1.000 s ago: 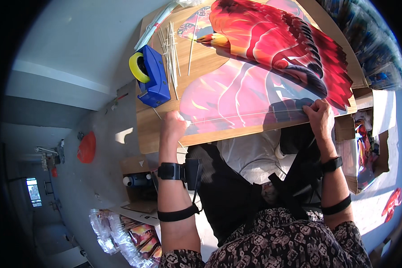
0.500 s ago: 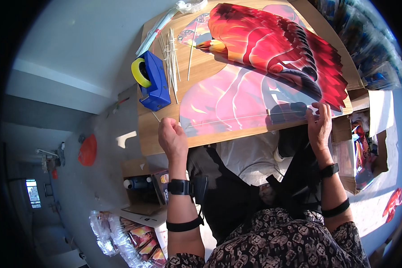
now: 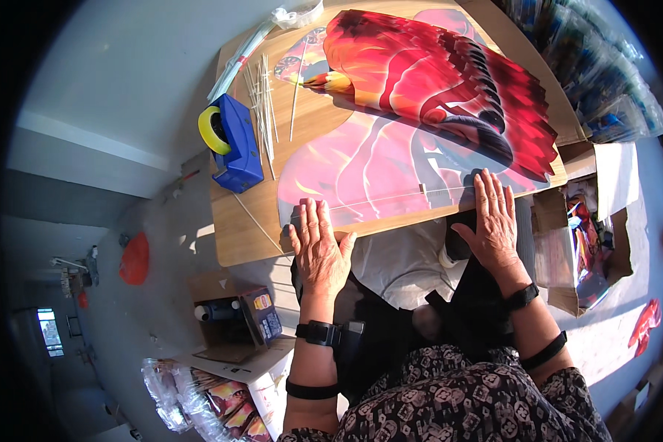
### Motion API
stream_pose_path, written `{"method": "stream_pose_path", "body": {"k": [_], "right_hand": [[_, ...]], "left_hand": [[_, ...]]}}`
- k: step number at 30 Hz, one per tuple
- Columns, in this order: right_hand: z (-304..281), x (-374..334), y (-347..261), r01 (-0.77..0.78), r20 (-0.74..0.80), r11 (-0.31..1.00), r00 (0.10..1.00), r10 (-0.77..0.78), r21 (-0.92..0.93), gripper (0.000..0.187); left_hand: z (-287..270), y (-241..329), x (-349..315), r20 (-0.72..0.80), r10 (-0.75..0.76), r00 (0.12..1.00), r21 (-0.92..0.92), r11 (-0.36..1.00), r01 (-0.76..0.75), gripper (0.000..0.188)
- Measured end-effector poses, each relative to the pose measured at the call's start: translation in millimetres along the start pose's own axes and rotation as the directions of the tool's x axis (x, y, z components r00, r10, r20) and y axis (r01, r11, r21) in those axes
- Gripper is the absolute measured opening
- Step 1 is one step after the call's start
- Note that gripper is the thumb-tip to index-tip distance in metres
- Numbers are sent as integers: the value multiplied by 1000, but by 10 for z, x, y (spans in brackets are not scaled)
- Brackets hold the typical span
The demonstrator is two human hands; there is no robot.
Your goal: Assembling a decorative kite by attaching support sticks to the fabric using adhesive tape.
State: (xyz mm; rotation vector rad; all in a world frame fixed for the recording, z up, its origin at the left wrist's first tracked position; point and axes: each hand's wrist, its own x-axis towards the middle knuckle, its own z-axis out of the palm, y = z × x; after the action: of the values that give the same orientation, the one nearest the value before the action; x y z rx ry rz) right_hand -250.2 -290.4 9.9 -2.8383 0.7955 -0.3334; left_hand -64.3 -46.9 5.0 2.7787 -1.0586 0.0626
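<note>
Your left hand [image 3: 320, 254] and right hand [image 3: 495, 225] rest spread flat, gripping nothing, on the near edge of the sheet [image 3: 346, 169] on the desk [image 3: 232, 250] — uneven pressure could skew the rod [image 3: 379, 200] lying along it.

One left hand [image 3: 321, 259] and one right hand [image 3: 497, 234] make two; one surface [image 3: 237, 247] carries one blue tape dispenser [image 3: 243, 144] with one yellow tape roll [image 3: 207, 132], one red wing panel [image 3: 398, 66], one pale pink wing panel [image 3: 331, 163], and thin sticks [image 3: 262, 110] too overlapped to count.
</note>
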Motion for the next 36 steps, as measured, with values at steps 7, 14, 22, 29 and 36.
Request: {"method": "stream_pose_path", "body": {"k": [7, 14, 22, 29, 36], "right_hand": [[-67, 105, 156, 49, -255, 945, 966, 37, 322, 75], [46, 599, -212, 252, -481, 886, 876, -38, 389, 30], [307, 678, -176, 114, -466, 948, 884, 39, 296, 31], [303, 694, -192, 107, -442, 953, 897, 30, 282, 32], [323, 687, -158, 86, -419, 953, 907, 45, 289, 31]], "left_hand": [[-228, -458, 153, -199, -122, 972, -88, 990, 106, 64], [-833, -1453, 918, -346, -632, 693, -756, 626, 194, 20], [-1180, -1288, 1348, 260, -662, 703, -834, 213, 509, 11], [-1033, -1438, 1294, 255, -605, 754, -945, 9, 327, 5], [-901, -1353, 1102, 222, -637, 738, -975, -134, 178, 11]]}}
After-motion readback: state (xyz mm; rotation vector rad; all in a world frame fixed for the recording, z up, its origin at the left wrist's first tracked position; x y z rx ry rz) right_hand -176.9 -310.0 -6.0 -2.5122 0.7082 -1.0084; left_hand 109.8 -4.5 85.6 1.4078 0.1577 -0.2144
